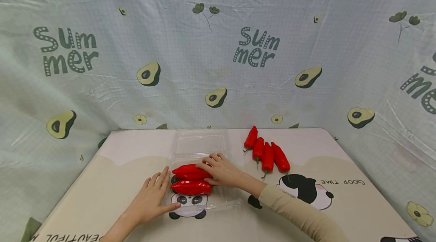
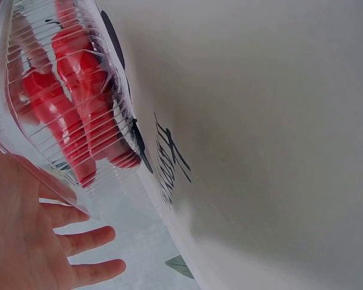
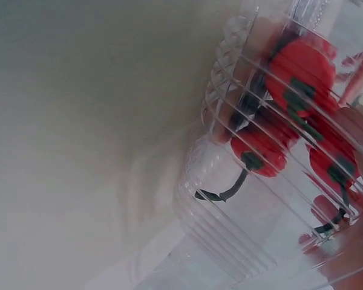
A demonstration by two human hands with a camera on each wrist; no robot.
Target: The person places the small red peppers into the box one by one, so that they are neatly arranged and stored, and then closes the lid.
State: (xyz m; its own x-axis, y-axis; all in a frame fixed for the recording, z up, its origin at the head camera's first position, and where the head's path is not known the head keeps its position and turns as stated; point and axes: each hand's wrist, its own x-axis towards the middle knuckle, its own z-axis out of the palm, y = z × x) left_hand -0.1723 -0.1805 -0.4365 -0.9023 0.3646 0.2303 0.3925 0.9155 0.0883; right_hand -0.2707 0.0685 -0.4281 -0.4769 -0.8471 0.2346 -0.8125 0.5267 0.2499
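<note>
A printed curtain [image 1: 184, 45] backs the table [image 1: 119, 185]; red peppers [image 1: 191, 187] lie in a clear box [image 1: 225, 198].
The left hand [image 1: 153, 198] rests straight-fingered at its side; the right hand [image 1: 221, 170] grips the rear pepper [image 1: 187, 172]. Probably light, firm, slick: best held by the thick stem end.

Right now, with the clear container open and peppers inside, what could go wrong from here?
The right hand is curled over the red peppers in the container, so pulling away could drag one out of place. The container looks like thin plastic, and the left hand lies straight-fingered at its side rather than gripping it, so a push might slide or flex it. One curved stem might bend or catch.
</note>
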